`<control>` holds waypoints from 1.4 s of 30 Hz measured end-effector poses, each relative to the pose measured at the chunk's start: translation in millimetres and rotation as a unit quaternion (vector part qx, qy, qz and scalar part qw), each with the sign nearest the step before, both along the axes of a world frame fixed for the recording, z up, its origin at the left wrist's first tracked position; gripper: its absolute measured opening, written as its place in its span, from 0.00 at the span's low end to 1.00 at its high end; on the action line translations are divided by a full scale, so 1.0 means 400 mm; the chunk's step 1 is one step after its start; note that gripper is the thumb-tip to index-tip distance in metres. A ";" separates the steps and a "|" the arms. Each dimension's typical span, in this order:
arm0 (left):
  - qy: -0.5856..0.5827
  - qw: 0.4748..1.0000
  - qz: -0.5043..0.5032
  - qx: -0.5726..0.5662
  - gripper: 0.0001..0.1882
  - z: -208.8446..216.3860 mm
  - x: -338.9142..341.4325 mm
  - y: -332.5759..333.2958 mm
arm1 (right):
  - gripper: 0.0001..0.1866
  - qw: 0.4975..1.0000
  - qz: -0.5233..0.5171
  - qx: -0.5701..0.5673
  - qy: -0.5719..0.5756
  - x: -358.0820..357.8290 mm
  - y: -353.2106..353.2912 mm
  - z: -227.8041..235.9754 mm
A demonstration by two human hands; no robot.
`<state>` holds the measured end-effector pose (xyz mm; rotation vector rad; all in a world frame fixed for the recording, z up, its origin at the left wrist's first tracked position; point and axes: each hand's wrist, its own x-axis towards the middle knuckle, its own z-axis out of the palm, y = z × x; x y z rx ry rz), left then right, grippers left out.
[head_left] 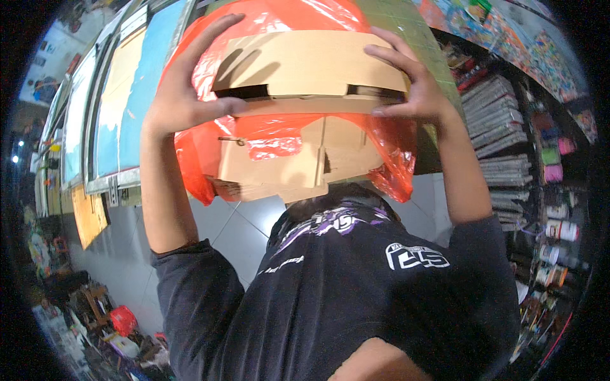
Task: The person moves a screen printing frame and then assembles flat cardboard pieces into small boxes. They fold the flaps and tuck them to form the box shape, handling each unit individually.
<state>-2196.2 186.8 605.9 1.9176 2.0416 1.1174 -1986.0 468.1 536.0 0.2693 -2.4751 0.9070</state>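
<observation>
A light-brown cardboard box (311,63) lies between my two hands, with dark gaps along its near edge. My left hand (181,95) wraps round its left end; the thumb rests by the near edge and the fingers spread over the far side, casting shadows on the cardboard. At the opposite end, my right hand (422,89) grips with fingers on top and thumb at the near edge. Beneath is a red plastic bag (190,162). Nearer my body, flat cardboard pieces (273,166) stick out of the bag, and a small dark metal piece (240,142) lies on them.
Framed panels with blue surfaces (146,82) stand along the left. A green work surface (406,25) shows behind the bag. On the right are stacked grey bundles (492,117) and a row of containers (562,230). Assorted items, including a red one (122,319), lie lower left.
</observation>
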 end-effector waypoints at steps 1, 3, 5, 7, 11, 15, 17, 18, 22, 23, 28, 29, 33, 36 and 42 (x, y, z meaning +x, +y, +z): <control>0.001 1.000 0.002 0.022 0.43 0.007 -0.022 -0.028 | 0.45 1.000 0.003 -0.003 0.000 -0.001 0.003 -0.005; -0.109 0.991 0.057 0.047 0.37 -0.038 -0.041 -0.082 | 0.45 1.000 0.012 -0.008 0.000 -0.007 0.003 -0.016; -0.234 0.963 0.113 0.068 0.36 -0.088 -0.058 -0.118 | 0.46 0.999 0.015 -0.030 0.002 -0.005 -0.002 -0.013; -0.229 0.961 0.131 0.084 0.31 -0.114 -0.040 -0.133 | 0.46 1.000 0.005 -0.021 0.003 -0.008 0.001 -0.014; -0.200 0.965 0.133 0.109 0.29 -0.128 0.009 -0.124 | 0.47 0.999 0.023 -0.036 -0.014 -0.018 0.011 -0.014; -0.201 0.966 0.127 0.101 0.36 -0.133 0.020 -0.144 | 0.48 0.995 0.069 -0.054 -0.040 -0.032 0.042 0.004; -0.167 0.977 0.118 0.050 0.41 -0.126 0.041 -0.146 | 0.50 0.990 0.104 -0.070 -0.064 -0.049 0.082 0.021; -0.148 0.980 0.127 0.024 0.49 -0.120 0.052 -0.144 | 0.49 0.986 0.131 -0.078 -0.071 -0.058 0.102 0.028; -0.135 0.986 0.090 0.049 0.54 -0.132 0.083 -0.109 | 0.48 0.951 0.203 -0.195 -0.129 -0.082 0.138 0.046; -0.135 0.985 0.095 0.051 0.55 -0.139 0.087 -0.104 | 0.48 0.950 0.208 -0.190 -0.133 -0.088 0.141 0.049; -0.235 0.957 0.129 0.111 0.59 -0.163 0.109 -0.067 | 0.49 0.945 0.198 -0.214 -0.147 -0.085 0.145 0.040; -0.272 0.946 0.122 0.130 0.60 -0.164 0.113 -0.058 | 0.49 0.945 0.194 -0.217 -0.146 -0.084 0.151 0.038; -0.317 0.923 0.118 0.183 0.60 -0.144 0.140 -0.020 | 0.49 0.895 0.212 -0.360 -0.155 -0.075 0.120 0.031; -0.267 0.934 0.129 0.200 0.58 -0.104 0.171 0.003 | 0.49 0.862 0.256 -0.416 -0.138 -0.079 0.133 0.009; -0.223 0.950 0.087 0.203 0.58 -0.140 0.080 0.001 | 0.48 0.955 0.166 -0.240 -0.043 -0.075 0.129 0.048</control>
